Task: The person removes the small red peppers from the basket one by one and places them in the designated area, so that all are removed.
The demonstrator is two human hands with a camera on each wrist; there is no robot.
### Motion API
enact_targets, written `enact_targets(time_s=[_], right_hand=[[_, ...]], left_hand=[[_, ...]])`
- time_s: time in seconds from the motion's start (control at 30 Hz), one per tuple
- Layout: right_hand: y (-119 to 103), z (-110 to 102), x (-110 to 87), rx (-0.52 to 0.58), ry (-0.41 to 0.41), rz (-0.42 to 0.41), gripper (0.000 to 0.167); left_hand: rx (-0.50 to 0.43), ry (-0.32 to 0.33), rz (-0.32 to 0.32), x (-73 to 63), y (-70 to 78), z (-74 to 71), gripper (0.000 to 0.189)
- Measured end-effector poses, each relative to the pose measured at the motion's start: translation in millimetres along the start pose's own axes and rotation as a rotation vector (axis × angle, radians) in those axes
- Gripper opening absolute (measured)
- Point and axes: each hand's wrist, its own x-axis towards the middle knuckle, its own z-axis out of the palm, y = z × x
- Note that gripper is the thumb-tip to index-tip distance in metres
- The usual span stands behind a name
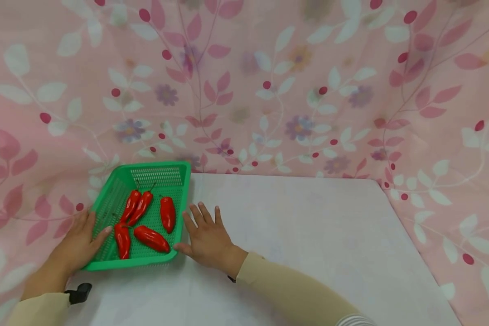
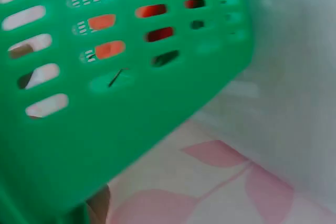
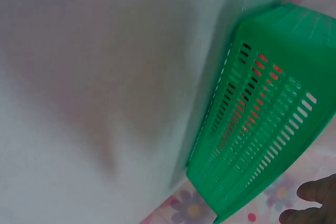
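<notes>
Between two hands sat a green basket (image 1: pixel 118 199) holding five red peppers (image 1: pixel 151 238) on a white table (image 1: pixel 309 235). Left hand (image 1: pixel 78 244) lay against the basket's left wall, its fingers straight and its thumb on the rim. Right hand (image 1: pixel 206 237) rested flat just beside the right wall, fingers spread, thumb touching the near corner, gripping nothing. Pink floral cloth (image 1: pixel 268 81) hung beyond the fingertips.

Green slotted basket (image 3: pixel 273 124) on the white table (image 3: pixel 94 87) — red shows through; fingers (image 3: pixel 310 203) near.
</notes>
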Motion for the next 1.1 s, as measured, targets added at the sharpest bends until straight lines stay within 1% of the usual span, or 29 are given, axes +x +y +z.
enact_targets(time_s=[0.07,0.17,0.27,0.37,0.43,0.57,0.67,0.77,0.93,1.1], right_hand=[[-3.9,0.6,0.2,0.008,-0.007,-0.006,0.086],[-4.7,2.1,-0.3,0.025,-0.020,-0.006,0.084],[-0.5,2.0,-2.3,0.046,-0.028,0.004,0.082],[7.2,0.7,-4.7,0.065,-0.026,0.024,0.082],[12.7,0.2,-5.7,0.081,-0.025,0.041,0.082],[22.7,-0.6,-6.8,0.125,-0.033,0.080,0.084],[30.2,-1.1,-8.8,0.180,-0.053,0.121,0.085],[40.4,-1.9,-14.0,0.242,-0.078,0.173,0.086],[65.3,-3.0,-34.5,0.348,-0.104,0.250,0.088],[90.3,-5.1,-61.6,0.389,-0.081,0.276,0.087]], left_hand=[[-0.010,-0.006,-0.004,-0.5,-3.5,3.6,0.086],[0.002,0.003,0.014,-1.8,-1.6,8.6,0.083],[0.030,-0.004,0.016,-3.4,7.1,12.5,0.083],[0.060,-0.015,-0.004,-4.7,19.6,15.7,0.085],[0.066,-0.021,-0.014,-5.4,29.0,17.5,0.085],[0.058,0.001,0.007,-5.8,49.5,22.5,0.084],[0.052,0.014,0.025,-4.8,66.2,29.5,0.083],[0.047,0.014,0.031,-3.3,85.7,37.7,0.083],[0.048,0.031,0.056,-0.7,120.7,51.2,0.080],[0.050,0.040,0.095,0.5,152.0,62.6,0.078]])
